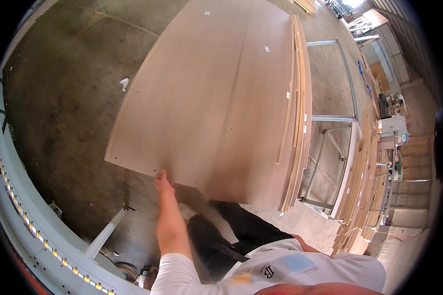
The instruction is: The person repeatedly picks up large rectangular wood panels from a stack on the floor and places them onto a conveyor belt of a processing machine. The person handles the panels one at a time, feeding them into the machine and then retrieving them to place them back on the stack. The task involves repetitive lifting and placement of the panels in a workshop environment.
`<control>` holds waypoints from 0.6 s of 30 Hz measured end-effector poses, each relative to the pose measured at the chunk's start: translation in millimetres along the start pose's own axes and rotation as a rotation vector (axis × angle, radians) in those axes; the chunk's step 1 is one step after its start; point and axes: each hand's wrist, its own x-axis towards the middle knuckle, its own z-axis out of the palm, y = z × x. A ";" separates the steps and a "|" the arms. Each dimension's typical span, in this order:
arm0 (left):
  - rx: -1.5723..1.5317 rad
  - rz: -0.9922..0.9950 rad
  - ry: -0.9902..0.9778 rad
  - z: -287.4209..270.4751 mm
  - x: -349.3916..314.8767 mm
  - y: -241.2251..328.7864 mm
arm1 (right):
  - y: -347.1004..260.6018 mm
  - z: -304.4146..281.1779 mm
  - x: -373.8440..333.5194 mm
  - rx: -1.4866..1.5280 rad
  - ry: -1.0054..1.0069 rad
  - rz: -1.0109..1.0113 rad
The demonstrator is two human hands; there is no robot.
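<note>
A large, thin brown wood panel (197, 98) stretches away in front of me, its near left corner reaching out over the floor. My left hand (164, 182) is closed on the panel's near edge, with a finger or thumb showing on top and the other fingers mostly hidden. Under the panel's right side lie more boards, and narrow wood strips (298, 98) run along that side. My right forearm (307, 244) shows only in part beside my shirt at the lower right; its fingers are hidden.
Left, a long grey machine bed (15, 206) with yellow marks curves along the rim. A pale post (106, 233) and coiled cable (128, 270) sit beside it. Right are a metal frame (347, 73) and stacked boards (362, 172). A white scrap (124, 84) lies on the concrete floor.
</note>
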 end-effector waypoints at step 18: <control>-0.074 0.267 0.052 -64.1 -372.4 180.1 | -319.1 188.7 131.6 -0.506 -0.021 -0.557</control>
